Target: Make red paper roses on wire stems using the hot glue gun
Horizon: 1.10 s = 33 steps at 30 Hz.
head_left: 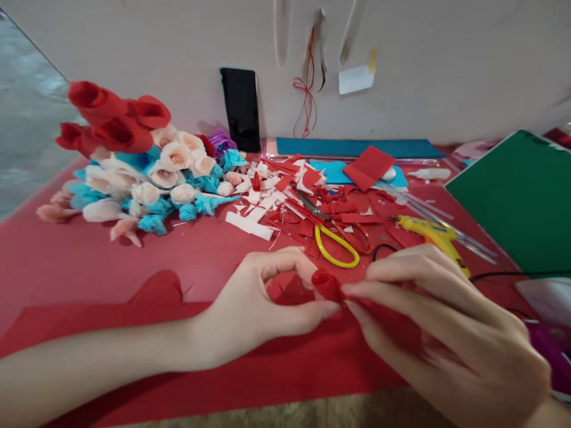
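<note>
A small rolled red paper piece (325,285) is held between both hands near the middle of the view. My left hand (263,297) grips its left side between thumb and curved fingers. From the right, my right hand (437,321) pinches the piece's right edge with thumb and fingertips. Beneath the hands lies a wide sheet of red paper (250,380) along the table's front. Scissors (336,245) with a yellow and a red handle rest just beyond the hands, on red and white scraps (276,187).
Paper flowers (151,172) in red, cream and blue are heaped at the left. A black phone (241,110) leans on the wall. A yellow glue gun (430,235), clear sticks (446,220) and a green board (513,202) are at the right.
</note>
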{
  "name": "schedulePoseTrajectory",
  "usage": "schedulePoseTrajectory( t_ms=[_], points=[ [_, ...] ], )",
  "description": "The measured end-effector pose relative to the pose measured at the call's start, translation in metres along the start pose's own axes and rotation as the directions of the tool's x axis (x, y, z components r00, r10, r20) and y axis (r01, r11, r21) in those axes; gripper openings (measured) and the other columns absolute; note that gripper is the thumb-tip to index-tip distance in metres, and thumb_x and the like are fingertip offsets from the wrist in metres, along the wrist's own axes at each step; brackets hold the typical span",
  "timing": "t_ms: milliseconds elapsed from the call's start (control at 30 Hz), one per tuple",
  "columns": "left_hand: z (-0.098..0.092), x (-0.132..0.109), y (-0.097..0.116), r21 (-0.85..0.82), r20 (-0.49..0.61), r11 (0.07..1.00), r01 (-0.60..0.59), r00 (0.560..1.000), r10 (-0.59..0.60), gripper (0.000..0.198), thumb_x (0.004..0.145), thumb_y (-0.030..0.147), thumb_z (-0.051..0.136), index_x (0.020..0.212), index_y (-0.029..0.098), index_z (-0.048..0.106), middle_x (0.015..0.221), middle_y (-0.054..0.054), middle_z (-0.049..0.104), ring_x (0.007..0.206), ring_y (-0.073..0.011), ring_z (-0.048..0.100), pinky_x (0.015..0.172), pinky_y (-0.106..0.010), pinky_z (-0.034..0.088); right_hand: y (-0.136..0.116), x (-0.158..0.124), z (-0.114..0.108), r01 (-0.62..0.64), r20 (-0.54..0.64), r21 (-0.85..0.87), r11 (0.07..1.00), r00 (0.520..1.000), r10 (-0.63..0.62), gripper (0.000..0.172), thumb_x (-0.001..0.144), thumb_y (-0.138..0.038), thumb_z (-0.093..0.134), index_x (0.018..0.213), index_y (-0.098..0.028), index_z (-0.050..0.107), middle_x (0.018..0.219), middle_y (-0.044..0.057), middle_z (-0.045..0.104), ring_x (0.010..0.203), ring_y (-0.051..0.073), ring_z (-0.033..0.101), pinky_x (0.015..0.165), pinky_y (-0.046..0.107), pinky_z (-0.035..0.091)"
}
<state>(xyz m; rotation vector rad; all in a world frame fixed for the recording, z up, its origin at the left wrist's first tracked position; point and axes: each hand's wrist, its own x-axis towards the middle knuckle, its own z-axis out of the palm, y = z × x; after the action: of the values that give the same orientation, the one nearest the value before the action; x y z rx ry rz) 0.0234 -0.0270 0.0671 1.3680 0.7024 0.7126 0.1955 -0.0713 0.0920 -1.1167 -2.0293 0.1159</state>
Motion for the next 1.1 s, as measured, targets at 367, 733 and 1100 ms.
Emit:
schedulePoseTrajectory(
  t_ms=[367,733,1100],
  points=[
    [-0.0003,-0.0024,-0.0011,0.106,-0.01,0.994,-0.011,1.0,0.012,0.016,0.069,0.009,0.065,0.062,0.016,0.052,0.068,0.003,0.055,0.067,-0.009,0.049,0.067,-0.02,0.041,0.0009,-0.0047,0.0048,-0.018,0.026,-0.038,0.999,0.999,0.019,0.012,0.07,-0.006,0.061,0.075,-0.016,0.062,0.073,0.003,0.059,0.067,0.011,0.052,0.064,0.022,0.045],
    [-0.0005,-0.0015,-0.0027,0.063,0.008,0.998,0.008,1.0,-0.009,0.015,0.071,0.009,0.062,0.064,0.015,0.051,0.069,0.004,0.055,0.068,-0.0078,0.049,0.067,-0.018,0.04,0.001,-0.0052,0.0017,-0.012,-0.037,-0.076,0.997,0.999,0.009,0.003,0.079,-0.019,0.056,0.077,-0.019,0.057,0.075,0.0,0.058,0.063,0.008,0.052,0.06,0.021,0.046],
    [-0.0006,-0.0009,-0.0046,-0.05,0.026,0.998,0.047,0.999,-0.046,0.009,0.073,0.018,0.064,0.072,0.012,0.058,0.073,0.0,0.057,0.074,-0.0099,0.05,0.073,-0.021,0.043,0.0038,-0.0014,0.0005,-0.036,-0.027,0.084,0.996,0.999,0.038,0.011,0.069,-0.006,0.059,0.075,-0.015,0.059,0.076,0.001,0.058,0.07,0.009,0.054,0.063,0.021,0.046]
  ],
)
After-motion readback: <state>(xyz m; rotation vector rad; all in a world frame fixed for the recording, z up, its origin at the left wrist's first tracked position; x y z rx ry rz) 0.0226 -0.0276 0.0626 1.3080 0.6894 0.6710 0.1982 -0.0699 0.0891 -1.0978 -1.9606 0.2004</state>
